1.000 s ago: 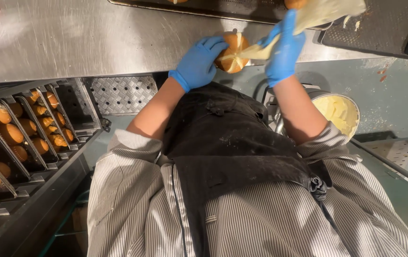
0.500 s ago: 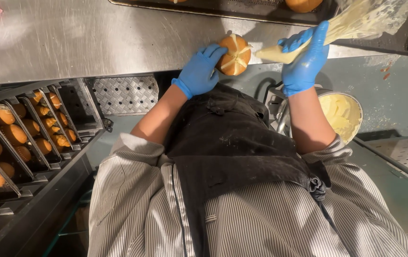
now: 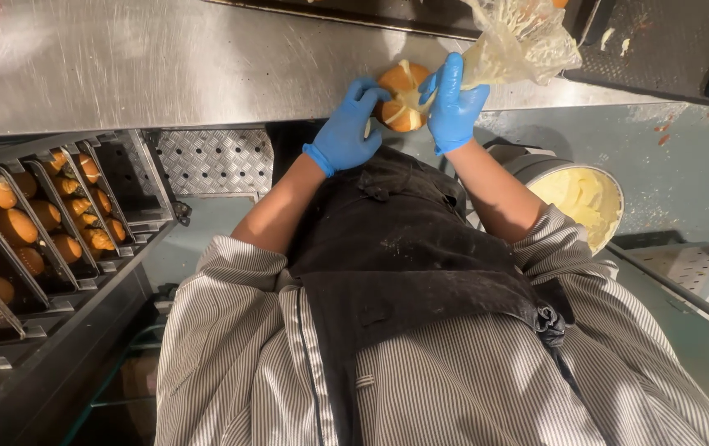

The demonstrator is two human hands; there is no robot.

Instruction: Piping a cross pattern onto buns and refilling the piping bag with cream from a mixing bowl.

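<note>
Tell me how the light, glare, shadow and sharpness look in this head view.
Head view: warm light from above; soft glare streaks on the steel counter; the left hand, right hand and bun are sharp and well lit; the piping bag shines translucent; the rack of buns sits in dimmer shade; wide-angle bending shows at the edges; the floor at lower left is dark.
</note>
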